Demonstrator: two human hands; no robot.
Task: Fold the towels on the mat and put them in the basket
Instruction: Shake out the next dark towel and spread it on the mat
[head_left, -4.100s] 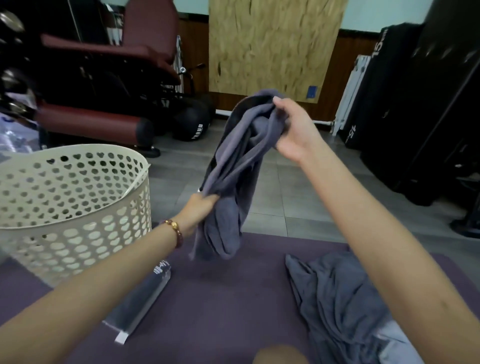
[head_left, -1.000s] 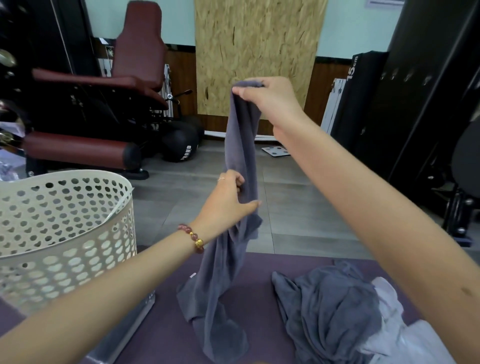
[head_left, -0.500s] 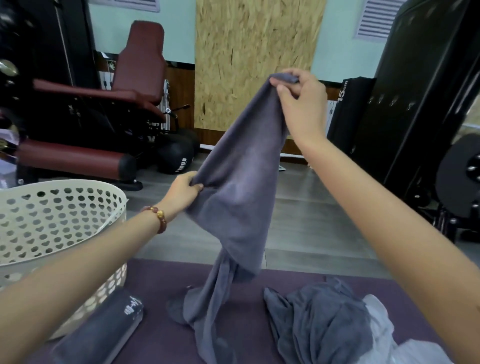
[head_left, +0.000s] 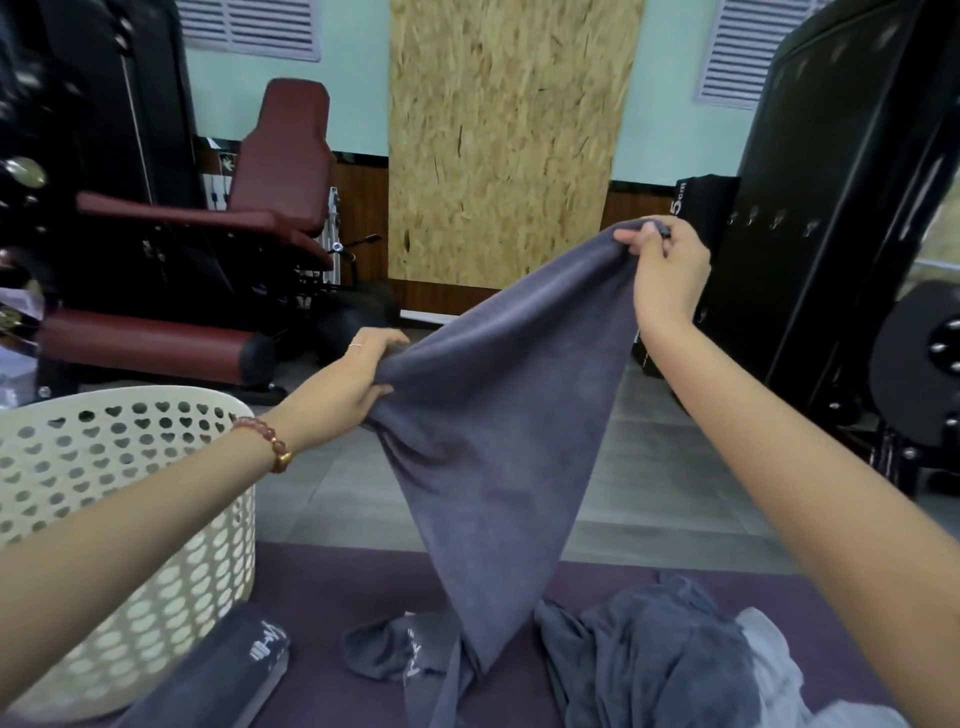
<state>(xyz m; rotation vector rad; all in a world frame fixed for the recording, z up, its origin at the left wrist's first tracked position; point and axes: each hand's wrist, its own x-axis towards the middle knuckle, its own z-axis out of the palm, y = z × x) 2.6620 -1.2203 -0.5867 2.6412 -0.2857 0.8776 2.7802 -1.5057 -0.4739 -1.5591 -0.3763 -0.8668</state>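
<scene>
A dark grey terry towel (head_left: 498, 415) hangs stretched between two raised hands: the right hand (head_left: 667, 270) pinches its upper corner, the left hand (head_left: 358, 379) grips its edge lower down. Its tail rests on the purple floor mat (head_left: 322, 582), beside a crumpled grey towel heap (head_left: 649, 649). A cream perforated plastic basket (head_left: 130, 519) stands at the left.

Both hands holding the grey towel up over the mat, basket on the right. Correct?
No. The basket is on the left, not the right, as the head view shows. The rest stands: the left hand and right hand both hold the grey towel up over the mat.
</scene>
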